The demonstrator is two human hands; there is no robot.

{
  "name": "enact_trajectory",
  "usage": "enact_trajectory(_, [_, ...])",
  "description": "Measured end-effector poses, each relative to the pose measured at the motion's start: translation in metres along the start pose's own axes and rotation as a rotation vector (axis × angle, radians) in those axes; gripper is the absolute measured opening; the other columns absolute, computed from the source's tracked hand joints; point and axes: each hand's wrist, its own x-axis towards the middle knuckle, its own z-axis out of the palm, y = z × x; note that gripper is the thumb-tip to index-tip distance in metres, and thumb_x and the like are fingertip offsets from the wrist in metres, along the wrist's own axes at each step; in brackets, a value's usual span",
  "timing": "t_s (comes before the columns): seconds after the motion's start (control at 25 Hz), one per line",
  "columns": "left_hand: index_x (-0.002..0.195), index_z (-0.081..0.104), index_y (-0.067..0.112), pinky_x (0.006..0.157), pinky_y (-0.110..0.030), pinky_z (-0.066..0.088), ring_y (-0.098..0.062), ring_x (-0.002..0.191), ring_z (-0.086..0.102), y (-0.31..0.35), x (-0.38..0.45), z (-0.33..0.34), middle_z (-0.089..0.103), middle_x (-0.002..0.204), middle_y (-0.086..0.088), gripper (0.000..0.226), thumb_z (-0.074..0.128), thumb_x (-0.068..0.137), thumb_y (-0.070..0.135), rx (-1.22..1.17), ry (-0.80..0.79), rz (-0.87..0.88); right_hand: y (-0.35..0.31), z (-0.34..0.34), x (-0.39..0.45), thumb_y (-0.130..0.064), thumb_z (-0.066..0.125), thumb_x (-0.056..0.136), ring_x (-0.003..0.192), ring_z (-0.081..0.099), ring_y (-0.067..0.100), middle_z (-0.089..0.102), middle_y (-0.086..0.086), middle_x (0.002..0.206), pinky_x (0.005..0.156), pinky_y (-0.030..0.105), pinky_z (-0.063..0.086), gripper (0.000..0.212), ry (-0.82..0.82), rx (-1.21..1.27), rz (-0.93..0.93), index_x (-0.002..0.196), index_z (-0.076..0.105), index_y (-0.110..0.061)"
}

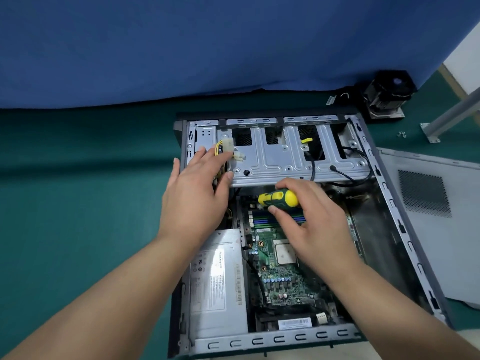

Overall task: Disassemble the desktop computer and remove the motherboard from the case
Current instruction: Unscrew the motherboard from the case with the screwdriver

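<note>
Now mid-unscrewing: right hand (311,219) fingers grip screwdriver (279,198) above motherboard (280,281); left hand (197,193) fingers spread on case (405,229); next, seat tip squarely.

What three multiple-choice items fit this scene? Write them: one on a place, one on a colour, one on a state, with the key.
1. Where does the removed side panel lie?
A. right of the case
B. on top of the case
C. left of the case

2. What colour is the screwdriver handle?
A. red and black
B. yellow and green
C. plain blue

3. How is the left hand?
A. clenched in a fist
B. flat, fingers straight, over the drive cage
C. wrapped round a cable

Key: 1 A, the panel rests on the green mat beside the case's right wall. 2 B, visible in the right hand. 3 B, fingers extended.
</note>
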Motion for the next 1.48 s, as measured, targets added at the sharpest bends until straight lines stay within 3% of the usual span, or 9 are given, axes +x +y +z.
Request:
enact_trajectory(0.28, [0.146,0.052,0.036,0.129,-0.046,0.008,-0.008,0.153,0.026,-0.0013,0.0002,-0.0004,0.045,0.158,0.008,0.041,0.047,0.105,0.038,0.020,0.000,0.014,0.0018,0.0019,0.0026,-0.014,0.078,0.089,0.108,0.055,0.002,0.061,-0.003,0.116,0.098,0.008,0.037,0.035,0.045,-0.008,-0.060,0.120,0.064,-0.012])
enact_trajectory(0.48, [0.145,0.053,0.036,0.129,-0.045,0.008,-0.008,0.152,0.027,-0.0031,0.0011,-0.0008,0.045,0.157,0.007,0.041,0.048,0.105,0.037,0.018,0.003,0.012,0.0014,0.0038,0.0040,-0.014,0.080,0.088,0.104,0.058,0.009,0.061,-0.003,0.114,0.092,0.015,0.044,0.035,0.022,0.009,-0.008,0.119,0.065,-0.013])
enact_trajectory(0.68, [0.145,0.052,0.036,0.129,-0.046,0.008,-0.008,0.153,0.026,-0.0020,0.0011,-0.0007,0.045,0.157,0.008,0.040,0.048,0.105,0.037,0.026,0.000,0.009,0.0006,0.0043,0.0035,-0.012,0.081,0.087,0.103,0.058,0.009,0.062,-0.002,0.114,0.093,0.012,0.041,0.036,0.019,-0.003,-0.020,0.119,0.066,-0.013])
enact_trajectory(1.04, [0.144,0.053,0.037,0.129,-0.046,0.008,-0.008,0.152,0.027,-0.0028,0.0016,0.0001,0.046,0.157,0.007,0.039,0.048,0.105,0.037,0.024,0.005,0.010,0.0002,0.0035,0.0013,-0.013,0.078,0.089,0.104,0.056,0.003,0.060,-0.006,0.117,0.080,0.014,0.047,0.038,0.002,0.002,-0.017,0.124,0.064,-0.016])
enact_trajectory(1.24, [0.143,0.054,0.037,0.129,-0.046,0.009,-0.008,0.152,0.028,-0.0010,0.0013,0.0007,0.047,0.156,0.007,0.038,0.048,0.105,0.036,0.022,0.010,0.006,-0.0007,0.0016,0.0008,-0.015,0.075,0.091,0.101,0.057,0.009,0.061,-0.003,0.118,0.075,0.018,0.046,0.038,-0.022,-0.019,-0.008,0.127,0.062,-0.015])
enact_trajectory(1.48, [0.144,0.053,0.037,0.129,-0.046,0.008,-0.008,0.152,0.027,-0.0022,0.0023,0.0018,0.046,0.157,0.007,0.039,0.048,0.105,0.037,0.020,0.013,0.005,-0.0049,0.0015,0.0023,-0.018,0.073,0.093,0.100,0.057,0.015,0.061,0.001,0.118,0.084,0.026,0.047,0.041,-0.062,-0.104,0.010,0.131,0.059,-0.012])
